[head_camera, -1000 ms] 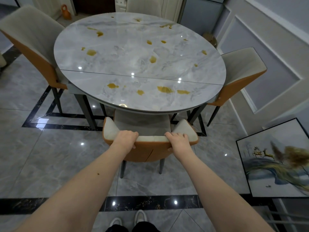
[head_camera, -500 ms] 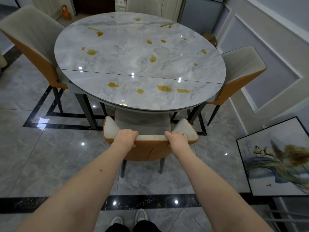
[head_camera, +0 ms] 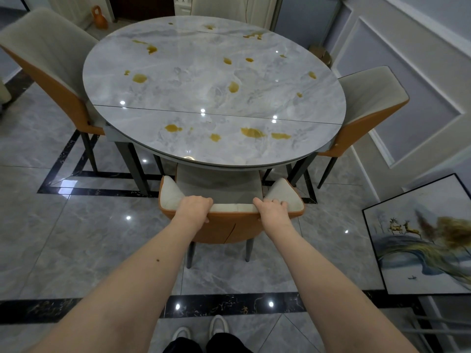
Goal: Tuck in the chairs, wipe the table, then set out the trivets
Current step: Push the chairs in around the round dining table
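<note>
The near chair sat partly under the table edge; our left hand and right hand gripped its backrest.

The near chair's seat is partly hidden under the table; the framed painting is cut off at right.

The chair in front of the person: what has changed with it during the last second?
The chair has slid slightly forward, further under the table. The left hand and the right hand still grip the top of its backrest. The yellow stains on the table remain unwiped.
</note>
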The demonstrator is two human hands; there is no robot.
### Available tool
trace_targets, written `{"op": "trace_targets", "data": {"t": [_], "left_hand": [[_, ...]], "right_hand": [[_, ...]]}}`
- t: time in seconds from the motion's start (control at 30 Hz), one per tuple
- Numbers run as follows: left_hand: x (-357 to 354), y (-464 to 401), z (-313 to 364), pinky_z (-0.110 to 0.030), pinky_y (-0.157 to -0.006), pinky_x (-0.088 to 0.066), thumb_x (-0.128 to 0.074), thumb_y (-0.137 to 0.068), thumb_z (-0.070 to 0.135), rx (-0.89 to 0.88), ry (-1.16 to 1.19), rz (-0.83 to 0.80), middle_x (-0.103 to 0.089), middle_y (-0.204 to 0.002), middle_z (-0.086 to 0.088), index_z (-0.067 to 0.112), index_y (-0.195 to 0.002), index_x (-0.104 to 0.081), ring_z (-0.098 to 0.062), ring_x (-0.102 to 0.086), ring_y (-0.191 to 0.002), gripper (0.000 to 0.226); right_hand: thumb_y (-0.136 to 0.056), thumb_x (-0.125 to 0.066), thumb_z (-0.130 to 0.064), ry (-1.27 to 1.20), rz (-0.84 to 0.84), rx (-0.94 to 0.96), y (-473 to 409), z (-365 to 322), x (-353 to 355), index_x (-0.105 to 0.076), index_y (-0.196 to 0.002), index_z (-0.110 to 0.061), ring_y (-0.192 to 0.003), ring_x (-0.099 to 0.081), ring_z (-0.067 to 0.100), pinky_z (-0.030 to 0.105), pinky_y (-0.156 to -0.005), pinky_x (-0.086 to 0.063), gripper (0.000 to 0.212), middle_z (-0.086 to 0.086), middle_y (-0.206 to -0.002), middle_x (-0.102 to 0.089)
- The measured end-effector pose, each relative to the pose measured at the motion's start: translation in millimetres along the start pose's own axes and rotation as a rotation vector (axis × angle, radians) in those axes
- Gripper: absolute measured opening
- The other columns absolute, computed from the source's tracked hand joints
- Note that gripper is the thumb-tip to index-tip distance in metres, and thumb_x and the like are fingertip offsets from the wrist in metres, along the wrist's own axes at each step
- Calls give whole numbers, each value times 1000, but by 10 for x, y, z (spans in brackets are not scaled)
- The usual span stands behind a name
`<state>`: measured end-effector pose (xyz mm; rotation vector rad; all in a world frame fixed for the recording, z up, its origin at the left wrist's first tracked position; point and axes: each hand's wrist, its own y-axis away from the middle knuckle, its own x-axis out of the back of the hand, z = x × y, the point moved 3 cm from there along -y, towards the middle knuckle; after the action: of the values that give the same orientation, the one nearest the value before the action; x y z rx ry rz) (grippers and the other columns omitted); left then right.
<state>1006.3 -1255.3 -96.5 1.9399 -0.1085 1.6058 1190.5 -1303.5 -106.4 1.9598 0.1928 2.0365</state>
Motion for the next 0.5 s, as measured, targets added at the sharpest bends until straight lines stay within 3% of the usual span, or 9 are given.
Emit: {"op": "trace_targets", "data": {"t": [0.5], "left_hand": [[-8, -3, 5, -33, -79, -44, -63, -87, 30, 17, 16, -17, -62, -111, -8, 14, -115, -46, -25, -59, -104, 37]], "right_hand": [[-85, -59, -5, -44, 30, 34, 71, 14, 42, -40, -119, -22, -111, -48, 30, 47, -100, -31, 42, 6, -115, -55]]}}
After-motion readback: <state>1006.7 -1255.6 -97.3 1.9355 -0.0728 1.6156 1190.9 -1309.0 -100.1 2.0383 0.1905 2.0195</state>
